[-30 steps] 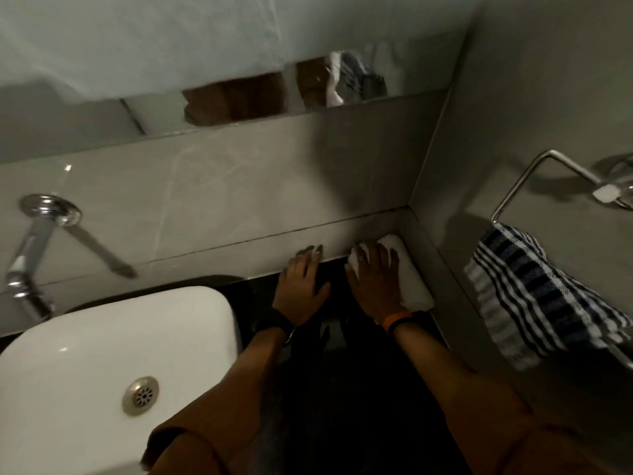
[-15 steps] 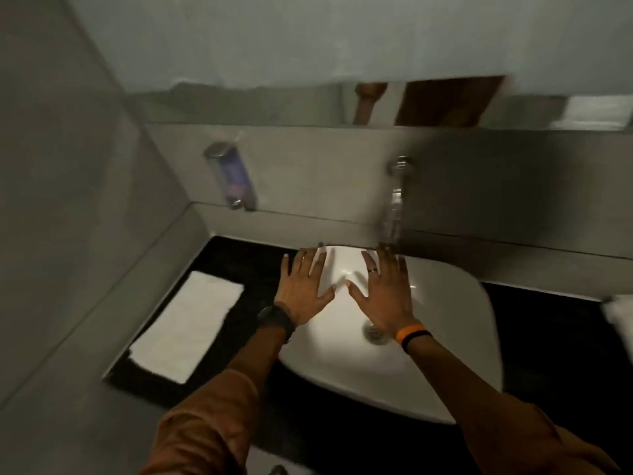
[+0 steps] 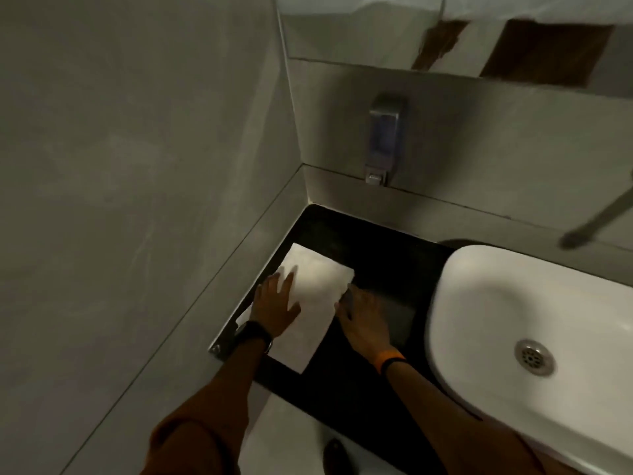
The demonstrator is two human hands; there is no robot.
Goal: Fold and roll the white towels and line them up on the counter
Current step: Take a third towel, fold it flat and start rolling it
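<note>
A white towel (image 3: 315,303) lies flat, folded into a long rectangle, on the black counter (image 3: 376,255) left of the sink, close to the left wall. My left hand (image 3: 275,308) rests flat on the towel's left side, fingers spread. My right hand (image 3: 363,317) is on the counter at the towel's right edge, its fingertips touching that edge; motion blur hides whether it grips the cloth. No rolled towel is in view.
A white basin (image 3: 513,303) with a metal drain (image 3: 534,357) fills the right side. A soap dispenser (image 3: 383,138) hangs on the back wall under the mirror (image 3: 445,32). Grey walls close the corner on the left. The floor shows below the counter's front edge.
The view swung from the right corner, past the sink, to the left corner. My hands left the rolled towel on the right and now lie on the flat towel.
</note>
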